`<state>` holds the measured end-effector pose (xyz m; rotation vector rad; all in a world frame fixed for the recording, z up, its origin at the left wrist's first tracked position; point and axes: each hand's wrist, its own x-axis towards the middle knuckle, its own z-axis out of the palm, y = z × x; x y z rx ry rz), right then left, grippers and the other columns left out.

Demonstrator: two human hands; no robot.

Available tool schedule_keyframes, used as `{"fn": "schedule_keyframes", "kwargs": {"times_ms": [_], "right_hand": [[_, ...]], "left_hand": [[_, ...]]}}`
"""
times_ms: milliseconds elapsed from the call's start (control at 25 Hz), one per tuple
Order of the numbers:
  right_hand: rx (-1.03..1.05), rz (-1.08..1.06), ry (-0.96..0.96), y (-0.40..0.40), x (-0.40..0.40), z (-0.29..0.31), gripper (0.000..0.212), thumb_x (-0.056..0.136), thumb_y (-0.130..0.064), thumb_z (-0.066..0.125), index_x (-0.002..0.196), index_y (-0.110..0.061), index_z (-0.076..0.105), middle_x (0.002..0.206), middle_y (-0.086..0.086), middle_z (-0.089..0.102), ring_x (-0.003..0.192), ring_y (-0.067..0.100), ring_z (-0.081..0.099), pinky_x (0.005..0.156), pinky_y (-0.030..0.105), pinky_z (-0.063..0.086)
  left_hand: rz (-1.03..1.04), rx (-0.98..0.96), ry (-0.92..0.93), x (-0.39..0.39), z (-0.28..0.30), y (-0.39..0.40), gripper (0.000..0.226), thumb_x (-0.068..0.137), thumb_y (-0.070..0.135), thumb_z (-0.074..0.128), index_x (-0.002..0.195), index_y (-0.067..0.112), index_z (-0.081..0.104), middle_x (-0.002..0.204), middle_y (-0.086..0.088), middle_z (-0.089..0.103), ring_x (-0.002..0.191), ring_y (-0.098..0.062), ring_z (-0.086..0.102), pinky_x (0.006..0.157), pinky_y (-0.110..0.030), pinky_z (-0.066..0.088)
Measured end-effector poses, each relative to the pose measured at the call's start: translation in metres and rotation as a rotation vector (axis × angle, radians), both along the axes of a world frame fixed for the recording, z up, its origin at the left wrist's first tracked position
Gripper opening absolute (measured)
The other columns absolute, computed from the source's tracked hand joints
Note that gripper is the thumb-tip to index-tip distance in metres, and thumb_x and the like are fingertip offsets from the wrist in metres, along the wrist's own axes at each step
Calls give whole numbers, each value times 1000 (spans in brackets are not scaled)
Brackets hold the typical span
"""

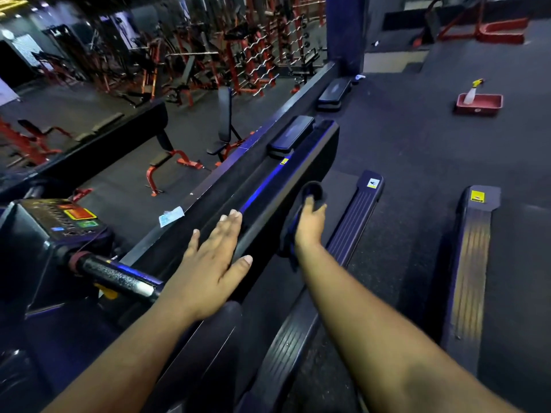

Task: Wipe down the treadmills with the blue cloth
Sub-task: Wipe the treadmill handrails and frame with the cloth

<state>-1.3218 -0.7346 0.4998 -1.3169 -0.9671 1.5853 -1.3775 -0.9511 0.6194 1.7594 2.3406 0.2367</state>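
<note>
Blue cloth [311, 195] (soft, light, judged easy to bunch mid-fold) gripped in the curled right hand [310, 225] against the treadmill [268, 186] side rail, while the left hand [211, 251] rests flat, fingers straight, on the rail top.

Both forearms are bare, with no sleeves, and short, pale nails tip the fingers [237, 214].

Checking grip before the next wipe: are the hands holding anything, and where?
The right hand grips the blue cloth bunched near its middle, ends hanging. The left hand holds nothing, resting flat on the treadmill side rail.
</note>
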Motion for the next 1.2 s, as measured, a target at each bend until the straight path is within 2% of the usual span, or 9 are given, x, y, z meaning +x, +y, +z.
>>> {"fn": "schedule_keyframes", "kwargs": {"times_ms": [120, 240, 320, 520, 600, 680, 840, 1040, 1200], "right_hand": [[-76, 28, 130, -22, 4, 9, 77, 95, -62, 43, 158, -26, 16, 161, -1, 29, 147, 21, 29, 121, 34, 22], [407, 124, 131, -132, 9, 24, 66, 100, -47, 42, 154, -36, 5, 165, -11, -2, 151, 2, -4, 121, 22, 0], [627, 169, -10, -122, 15, 26, 67, 98, -45, 41, 155, -34, 7, 166, -10, -5, 151, 2, -12, 122, 26, -5], [732, 345, -594, 20, 6, 79, 51, 98, -40, 49, 147, -27, 44, 166, -7, 15, 154, 21, -6, 118, 66, 2], [842, 410, -692, 4, 10, 87, 51, 96, -47, 46, 142, -28, 51, 160, -7, 31, 154, 19, 1, 117, 67, 3], [1014, 486, -565, -55, 21, 78, 52, 93, -50, 43, 140, -28, 52, 154, -8, 41, 153, 17, 8, 119, 64, -1], [1329, 711, -648, -85, 42, 66, 54, 94, -51, 42, 143, -28, 49, 152, -6, 43, 152, 18, 15, 117, 59, -4], [987, 582, -916, -17, 12, 95, 54, 100, -53, 34, 143, -25, 50, 162, -1, 26, 154, 19, -2, 115, 69, -7], [1087, 609, -593, -101, 42, 69, 64, 98, -56, 43, 153, -25, 32, 163, -7, 22, 153, 13, -5, 120, 57, -5]], "left_hand": [[16, 15, -29, -2, 0, 1, 81, 84, 69, 8, 153, 36, -16, 160, 22, -17, 143, 11, -19, 124, -41, -6], [36, 41, -72, -6, -1, 4, 82, 83, 69, 9, 154, 35, -14, 159, 25, -18, 143, 12, -19, 124, -39, -5], [52, 45, -84, -7, -2, 4, 83, 83, 68, 10, 155, 33, -13, 160, 24, -18, 143, 12, -19, 124, -39, -5], [63, 25, -20, -4, -3, 4, 83, 83, 71, 7, 151, 34, -22, 160, 20, -22, 146, 5, -20, 124, -41, -7], [77, 65, -19, -4, -4, 3, 83, 83, 71, 8, 149, 34, -27, 159, 19, -25, 147, 2, -20, 124, -44, -7], [102, 174, -93, -7, -4, 2, 84, 85, 68, 12, 151, 31, -25, 160, 17, -24, 147, 3, -19, 124, -45, -7], [146, 345, -246, -10, -4, -3, 80, 89, 60, 18, 154, 28, -15, 162, 15, -19, 146, 7, -17, 124, -43, -7], [115, 203, -22, -1, -2, -6, 81, 88, 66, 11, 152, 30, -22, 160, 14, -26, 147, 2, -22, 124, -45, -6], [139, 296, -98, -3, -1, -7, 79, 88, 66, 14, 152, 32, -16, 160, 18, -22, 146, 4, -19, 124, -43, -6]]}}
